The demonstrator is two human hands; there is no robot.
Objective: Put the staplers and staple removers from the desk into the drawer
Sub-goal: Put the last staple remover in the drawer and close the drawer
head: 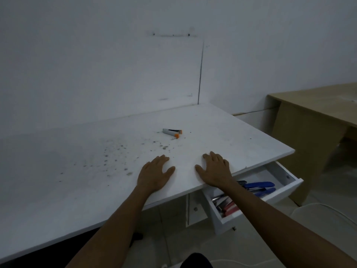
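Observation:
A small silver staple remover (172, 133) with orange tips lies alone on the white desk (77, 180), past my hands toward the wall. My left hand (154, 174) and my right hand (215, 170) rest flat on the desk near its front edge, palms down, holding nothing. Under the desk's right corner a white drawer (278, 196) stands pulled out. Inside it lie a blue stapler (259, 185), a red stapler (230, 208) and some silver ones; my right forearm hides part of them.
Dark specks dot the desk left of my hands. A tan table (318, 113) stands at the right beyond the drawer. A white wall runs behind the desk. A white cable (336, 209) lies on the pale floor below.

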